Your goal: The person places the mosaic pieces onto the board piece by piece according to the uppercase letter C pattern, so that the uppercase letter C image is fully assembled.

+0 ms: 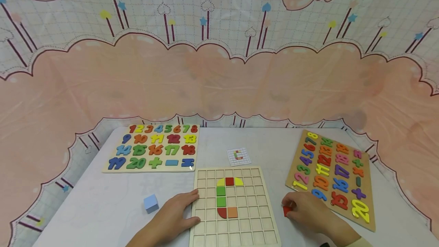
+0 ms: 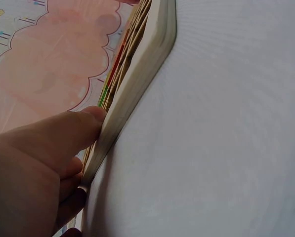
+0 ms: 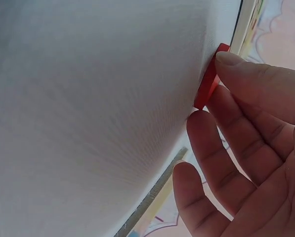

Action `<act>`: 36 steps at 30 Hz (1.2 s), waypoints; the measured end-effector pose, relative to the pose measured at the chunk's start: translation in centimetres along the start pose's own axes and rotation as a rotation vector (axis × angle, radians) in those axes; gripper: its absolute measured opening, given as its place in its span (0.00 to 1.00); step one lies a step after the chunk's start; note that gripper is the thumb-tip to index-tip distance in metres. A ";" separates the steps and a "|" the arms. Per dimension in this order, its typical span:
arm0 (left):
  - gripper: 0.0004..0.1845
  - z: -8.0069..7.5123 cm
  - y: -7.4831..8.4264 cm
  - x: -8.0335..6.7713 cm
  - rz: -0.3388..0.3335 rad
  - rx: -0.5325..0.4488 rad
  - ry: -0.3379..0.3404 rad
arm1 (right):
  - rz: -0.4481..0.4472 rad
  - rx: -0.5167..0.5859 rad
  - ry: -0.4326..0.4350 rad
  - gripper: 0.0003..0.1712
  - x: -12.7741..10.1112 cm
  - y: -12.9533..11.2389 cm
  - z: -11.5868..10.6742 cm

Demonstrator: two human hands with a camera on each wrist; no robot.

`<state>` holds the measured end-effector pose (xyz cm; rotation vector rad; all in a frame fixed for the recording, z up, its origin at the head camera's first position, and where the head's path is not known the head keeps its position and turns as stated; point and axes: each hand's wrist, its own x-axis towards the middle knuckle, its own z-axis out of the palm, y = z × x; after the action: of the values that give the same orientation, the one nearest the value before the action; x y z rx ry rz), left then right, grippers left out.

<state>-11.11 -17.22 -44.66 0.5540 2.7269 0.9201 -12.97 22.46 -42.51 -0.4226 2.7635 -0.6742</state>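
Observation:
A wooden grid board (image 1: pixel 205 235) lies at the middle front. On it, flat tiles form a C-like curve: a red square (image 1: pixel 229 181), two yellow rounded tiles, two green squares (image 1: pixel 221 196), a red rounded tile (image 1: pixel 222 212) and an orange square (image 1: pixel 232 212). My left hand (image 1: pixel 173 210) rests along the board's left edge, thumb and fingertips touching it. To the right of the board, my right hand (image 1: pixel 303 209) pinches a red block (image 3: pixel 210 79) between thumb and fingers, close over the white table.
A small pattern card (image 1: pixel 239 156) lies behind the grid board. Wooden number boards stand at the back left (image 1: pixel 107 167) and right (image 1: pixel 293 170). A light blue cube (image 1: pixel 151 204) sits left of my left hand. A patterned cloth (image 1: pixel 219 83) hangs behind the table.

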 end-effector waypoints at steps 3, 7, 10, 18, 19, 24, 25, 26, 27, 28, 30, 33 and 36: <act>0.36 0.0 0.1 0.0 -0.004 -0.001 -0.002 | -0.008 0.001 -0.001 0.10 0.0 0.0 0.0; 0.36 0.0 0.1 0.0 -0.004 0.001 0.001 | -0.033 0.001 -0.003 0.10 -0.1 0.0 0.0; 0.36 0.0 0.0 0.0 -0.001 0.002 0.000 | -0.041 -0.003 -0.006 0.09 0.0 0.0 0.0; 0.37 0.0 -0.1 0.0 0.007 -0.001 0.002 | -0.087 -0.018 -0.004 0.08 0.0 -0.1 0.0; 0.37 0.0 -0.1 0.0 0.006 0.000 0.002 | -0.091 -0.017 -0.006 0.08 -0.1 -0.1 0.0; 0.37 0.1 -0.2 0.1 -0.001 0.008 -0.006 | -0.061 -0.022 -0.009 0.07 0.0 -0.3 -0.1; 0.37 0.1 -0.2 0.1 -0.003 0.008 -0.007 | -0.048 -0.022 -0.009 0.07 0.1 -0.4 -0.1; 0.37 0.1 -0.2 0.2 -0.007 0.007 -0.010 | -0.042 -0.024 -0.006 0.07 0.1 -0.5 -0.1; 0.37 0.1 -0.2 0.2 -0.008 0.008 -0.011 | -0.038 -0.029 -0.003 0.08 0.2 -0.6 -0.1; 0.37 0.1 -0.2 0.2 -0.013 0.009 -0.013 | -0.033 -0.031 0.000 0.08 0.3 -0.8 -0.2; 0.38 0.1 -0.2 0.2 -0.017 0.009 -0.014 | -0.034 -0.041 0.005 0.08 0.4 -1.1 -0.2; 0.37 0.2 -0.1 0.2 -0.017 0.012 -0.011 | -0.040 -0.056 0.005 0.07 0.6 -1.7 -0.2; 0.37 0.2 -0.2 0.2 -0.015 0.013 -0.008 | -0.049 -0.070 0.007 0.07 0.9 -2.3 -0.1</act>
<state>-11.30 -17.16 -44.90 0.5377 2.7278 0.8946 -13.30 20.26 -41.43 -0.5051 2.7981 -0.5933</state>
